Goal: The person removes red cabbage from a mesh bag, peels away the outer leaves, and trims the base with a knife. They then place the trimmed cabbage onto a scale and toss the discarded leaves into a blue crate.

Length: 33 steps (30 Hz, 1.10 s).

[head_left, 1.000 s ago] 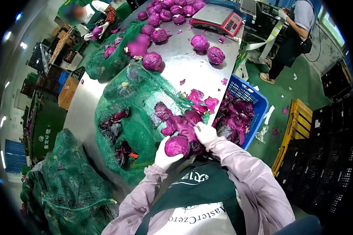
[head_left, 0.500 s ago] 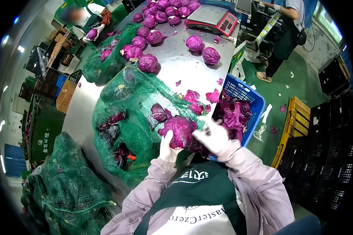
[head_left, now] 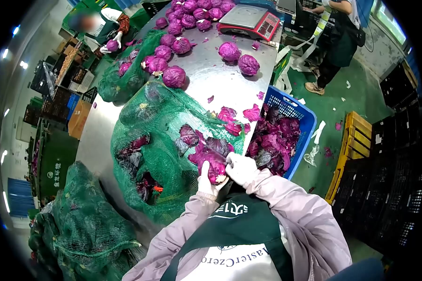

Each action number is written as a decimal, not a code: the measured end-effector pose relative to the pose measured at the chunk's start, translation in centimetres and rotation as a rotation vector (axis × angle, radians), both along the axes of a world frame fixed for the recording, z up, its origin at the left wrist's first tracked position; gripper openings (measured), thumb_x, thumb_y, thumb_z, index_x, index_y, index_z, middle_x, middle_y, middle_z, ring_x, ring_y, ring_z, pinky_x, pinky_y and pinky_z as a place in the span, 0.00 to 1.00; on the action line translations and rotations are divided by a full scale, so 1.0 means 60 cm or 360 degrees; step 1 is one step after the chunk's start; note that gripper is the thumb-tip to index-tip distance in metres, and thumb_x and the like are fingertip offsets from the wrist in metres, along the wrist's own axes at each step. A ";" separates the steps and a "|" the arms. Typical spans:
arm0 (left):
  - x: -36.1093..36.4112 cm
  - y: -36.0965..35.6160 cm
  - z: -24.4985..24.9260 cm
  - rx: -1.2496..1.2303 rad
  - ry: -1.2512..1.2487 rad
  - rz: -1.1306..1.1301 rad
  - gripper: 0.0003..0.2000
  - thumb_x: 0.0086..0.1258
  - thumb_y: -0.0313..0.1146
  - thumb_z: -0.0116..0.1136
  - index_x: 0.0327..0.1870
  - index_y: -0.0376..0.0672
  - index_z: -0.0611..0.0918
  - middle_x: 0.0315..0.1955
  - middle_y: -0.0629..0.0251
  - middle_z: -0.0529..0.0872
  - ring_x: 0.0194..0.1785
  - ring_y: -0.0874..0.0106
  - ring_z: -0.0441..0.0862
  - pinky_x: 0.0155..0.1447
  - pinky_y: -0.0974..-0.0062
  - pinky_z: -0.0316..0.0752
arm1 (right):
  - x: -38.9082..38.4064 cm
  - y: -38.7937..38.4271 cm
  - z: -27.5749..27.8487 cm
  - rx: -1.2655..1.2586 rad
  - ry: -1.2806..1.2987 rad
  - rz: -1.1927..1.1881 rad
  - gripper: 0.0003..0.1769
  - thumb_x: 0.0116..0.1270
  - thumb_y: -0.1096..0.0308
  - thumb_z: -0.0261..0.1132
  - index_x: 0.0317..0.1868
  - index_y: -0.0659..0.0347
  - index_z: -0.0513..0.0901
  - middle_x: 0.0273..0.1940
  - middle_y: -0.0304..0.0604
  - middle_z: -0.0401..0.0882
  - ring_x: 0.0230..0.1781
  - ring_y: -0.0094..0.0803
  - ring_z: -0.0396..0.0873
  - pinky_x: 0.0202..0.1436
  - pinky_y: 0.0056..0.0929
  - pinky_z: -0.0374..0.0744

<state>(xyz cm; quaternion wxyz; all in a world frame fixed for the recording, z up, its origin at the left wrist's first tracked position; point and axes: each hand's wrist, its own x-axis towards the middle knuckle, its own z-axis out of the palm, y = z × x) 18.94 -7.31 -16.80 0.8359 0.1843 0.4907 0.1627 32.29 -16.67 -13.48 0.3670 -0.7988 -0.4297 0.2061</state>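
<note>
My left hand [head_left: 207, 184], in a white glove, cups a red cabbage [head_left: 213, 165] from below at the near edge of the steel table [head_left: 211, 79]. My right hand [head_left: 240, 168], also gloved, grips the cabbage's right side by its outer leaves. Just beyond it lie loose purple leaves [head_left: 233, 121] and a green net sack [head_left: 157, 140] with more cabbages inside.
A blue crate [head_left: 301, 117] full of purple leaf trimmings stands right of the table. Several trimmed cabbages [head_left: 175, 76] and a red scale [head_left: 251, 21] sit farther up. A person [head_left: 107, 23] works at the far left, another [head_left: 338, 37] stands at right. More net sacks [head_left: 86, 229] lie at lower left.
The cabbage has come down and closer to my body. My right hand moved from the crate's edge back onto the cabbage. Leaves dropped into the crate.
</note>
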 end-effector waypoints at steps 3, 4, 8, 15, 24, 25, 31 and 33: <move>0.003 -0.012 0.019 -0.0268 -0.0034 0.0028 0.39 0.60 0.59 0.63 0.67 0.45 0.65 0.63 0.59 0.71 0.64 0.57 0.70 0.59 0.47 0.73 | 0.036 0.010 -0.029 -0.0073 0.0036 -0.0179 0.06 0.59 0.64 0.58 0.35 0.54 0.78 0.30 0.49 0.81 0.33 0.48 0.81 0.38 0.42 0.78; 0.001 -0.013 0.017 -0.0322 -0.0070 0.0027 0.39 0.60 0.59 0.62 0.68 0.47 0.65 0.63 0.58 0.71 0.64 0.56 0.70 0.59 0.46 0.73 | 0.044 0.007 -0.034 -0.0064 0.0074 -0.0298 0.06 0.59 0.62 0.58 0.34 0.52 0.79 0.29 0.49 0.81 0.32 0.49 0.81 0.37 0.43 0.78; -0.004 -0.012 0.032 -0.0456 -0.0276 0.0037 0.36 0.61 0.61 0.59 0.68 0.52 0.66 0.63 0.59 0.70 0.64 0.55 0.70 0.60 0.44 0.72 | 0.121 -0.013 -0.114 -0.0037 0.0131 -0.0606 0.09 0.61 0.60 0.58 0.40 0.52 0.79 0.30 0.49 0.81 0.33 0.49 0.81 0.38 0.43 0.78; -0.002 0.003 0.058 -0.0579 -0.0642 0.0064 0.36 0.63 0.64 0.51 0.68 0.53 0.66 0.63 0.59 0.71 0.64 0.56 0.71 0.62 0.46 0.72 | 0.057 -0.030 0.035 0.0221 0.0517 0.0018 0.24 0.62 0.60 0.67 0.58 0.53 0.79 0.26 0.40 0.77 0.25 0.26 0.75 0.33 0.25 0.76; -0.001 0.000 -0.011 -0.0542 -0.0344 0.0020 0.39 0.62 0.67 0.49 0.67 0.47 0.67 0.61 0.58 0.74 0.62 0.56 0.73 0.63 0.48 0.71 | -0.005 0.009 0.017 -0.0300 0.0315 0.0213 0.32 0.54 0.43 0.69 0.51 0.56 0.73 0.34 0.48 0.84 0.36 0.44 0.84 0.42 0.39 0.80; 0.002 0.003 -0.016 -0.0560 -0.0372 0.0001 0.39 0.62 0.68 0.49 0.67 0.48 0.67 0.61 0.58 0.74 0.62 0.56 0.73 0.64 0.48 0.70 | 0.002 0.010 0.018 -0.0314 0.0313 0.0237 0.32 0.54 0.44 0.68 0.51 0.56 0.73 0.34 0.48 0.84 0.36 0.44 0.83 0.42 0.39 0.80; -0.004 -0.005 0.013 -0.0228 0.0051 -0.0233 0.39 0.62 0.67 0.51 0.67 0.48 0.67 0.59 0.57 0.75 0.61 0.57 0.72 0.62 0.50 0.71 | 0.007 0.015 0.000 -0.0385 0.0121 0.0345 0.32 0.54 0.44 0.68 0.47 0.61 0.72 0.29 0.47 0.83 0.34 0.45 0.83 0.39 0.41 0.80; -0.024 0.001 -0.110 0.1481 0.0664 -0.0220 0.31 0.66 0.47 0.63 0.66 0.45 0.67 0.61 0.53 0.70 0.61 0.56 0.70 0.64 0.57 0.68 | -0.003 0.014 -0.003 -0.0323 -0.0025 0.0270 0.23 0.58 0.50 0.63 0.44 0.59 0.72 0.27 0.47 0.82 0.30 0.47 0.82 0.35 0.42 0.79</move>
